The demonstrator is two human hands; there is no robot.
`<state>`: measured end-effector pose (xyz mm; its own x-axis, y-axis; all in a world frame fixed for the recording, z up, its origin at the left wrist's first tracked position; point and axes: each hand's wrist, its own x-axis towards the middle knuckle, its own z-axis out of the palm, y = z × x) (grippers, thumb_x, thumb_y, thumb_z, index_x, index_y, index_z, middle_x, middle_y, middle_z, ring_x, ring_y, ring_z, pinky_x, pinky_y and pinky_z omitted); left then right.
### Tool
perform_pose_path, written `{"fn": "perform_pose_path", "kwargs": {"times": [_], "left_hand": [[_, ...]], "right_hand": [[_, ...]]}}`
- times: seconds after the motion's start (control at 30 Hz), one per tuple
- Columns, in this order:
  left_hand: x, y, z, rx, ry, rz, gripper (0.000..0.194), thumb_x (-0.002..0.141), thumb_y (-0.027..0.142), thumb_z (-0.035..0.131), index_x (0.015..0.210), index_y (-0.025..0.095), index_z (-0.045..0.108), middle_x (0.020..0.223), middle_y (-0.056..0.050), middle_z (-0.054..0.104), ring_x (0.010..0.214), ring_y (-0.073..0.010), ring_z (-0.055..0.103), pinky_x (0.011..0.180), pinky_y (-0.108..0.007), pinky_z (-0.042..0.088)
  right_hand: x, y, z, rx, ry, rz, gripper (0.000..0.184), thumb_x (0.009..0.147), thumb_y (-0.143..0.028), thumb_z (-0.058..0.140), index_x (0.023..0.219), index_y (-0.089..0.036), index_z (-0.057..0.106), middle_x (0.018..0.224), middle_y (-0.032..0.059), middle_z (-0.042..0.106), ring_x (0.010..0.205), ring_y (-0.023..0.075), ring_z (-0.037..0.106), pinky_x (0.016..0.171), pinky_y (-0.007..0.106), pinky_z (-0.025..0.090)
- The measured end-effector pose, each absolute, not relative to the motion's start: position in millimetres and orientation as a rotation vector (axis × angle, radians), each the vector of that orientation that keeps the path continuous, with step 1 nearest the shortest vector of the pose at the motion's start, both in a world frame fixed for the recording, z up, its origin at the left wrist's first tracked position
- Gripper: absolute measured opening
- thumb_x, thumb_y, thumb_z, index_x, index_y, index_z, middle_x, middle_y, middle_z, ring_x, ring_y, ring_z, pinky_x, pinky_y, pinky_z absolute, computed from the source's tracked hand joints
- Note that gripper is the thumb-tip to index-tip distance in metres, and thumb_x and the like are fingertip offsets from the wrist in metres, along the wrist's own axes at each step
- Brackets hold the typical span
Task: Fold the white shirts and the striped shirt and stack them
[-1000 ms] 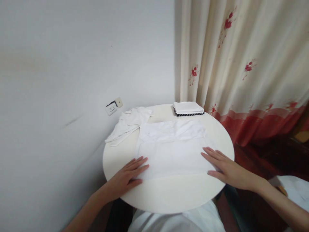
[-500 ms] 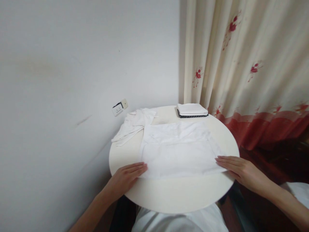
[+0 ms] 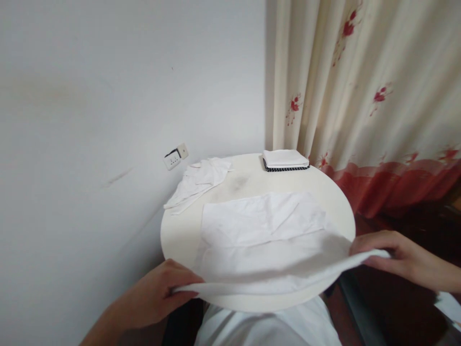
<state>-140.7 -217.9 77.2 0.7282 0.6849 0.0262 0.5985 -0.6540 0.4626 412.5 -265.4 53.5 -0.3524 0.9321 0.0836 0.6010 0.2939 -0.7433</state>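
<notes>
A white cloth lies spread on the round white table, its near edge lifted and pulled past the table's front. My left hand pinches the near left corner between thumb and fingers. At the opposite end, my right hand is closed on the near right corner, a bit of fabric poking out beyond the fingers. Between the hands the raised edge sags slightly. The far part of the cloth rests on the tabletop with a few wrinkles and a crosswise fold line.
A crumpled white cloth lies at the table's back left, by the wall socket. Folded white fabric sits on a dark patterned piece at the back right. A floral curtain hangs behind on the right.
Both hands, lying flat on the cloth's sides before, now grip its near corners. The near edge has risen, and the cloth has slid toward me, away from the crumpled one.
</notes>
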Motion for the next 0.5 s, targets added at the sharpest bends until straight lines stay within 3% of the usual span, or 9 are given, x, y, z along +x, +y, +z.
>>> {"fn": "perform_pose_path", "kwargs": {"times": [0.2, 0.37, 0.5], "left_hand": [[-147.2, -191.7, 114.4, 2.235, 1.161, 0.325, 0.035, 0.096, 0.047, 0.053, 0.087, 0.023, 0.076, 0.072, 0.0, 0.072, 0.064, -0.0154, 0.063, 0.059, -0.019, 0.048], [-133.3, -136.7, 136.6, 2.219, 1.377, 0.553, 0.041, 0.086, 0.057, 0.059, 0.087, 0.02, 0.076, 0.089, -0.003, 0.076, 0.082, -0.0226, 0.066, 0.074, -0.026, 0.053], [-114.3, -80.7, 114.3, 2.135, 1.431, 0.67, 0.046, 0.08, 0.058, 0.06, 0.092, 0.017, 0.075, 0.1, -0.006, 0.076, 0.095, -0.0272, 0.067, 0.087, -0.032, 0.052]], "right_hand": [[403.2, -237.1, 81.8, -1.464, -1.659, 0.723, 0.042, 0.069, -0.064, 0.078, 0.08, -0.023, 0.078, 0.08, 0.0098, 0.074, 0.069, 0.0251, 0.068, 0.06, 0.034, 0.057], [384.6, -174.2, 93.2, -1.461, -1.44, 0.556, 0.044, 0.067, -0.057, 0.079, 0.087, -0.018, 0.076, 0.088, 0.0075, 0.074, 0.075, 0.0207, 0.064, 0.065, 0.029, 0.052], [372.8, -113.6, 67.4, -1.535, -1.416, 0.576, 0.038, 0.068, -0.047, 0.076, 0.091, -0.017, 0.077, 0.083, 0.0046, 0.074, 0.069, 0.0188, 0.063, 0.06, 0.027, 0.048]]}}
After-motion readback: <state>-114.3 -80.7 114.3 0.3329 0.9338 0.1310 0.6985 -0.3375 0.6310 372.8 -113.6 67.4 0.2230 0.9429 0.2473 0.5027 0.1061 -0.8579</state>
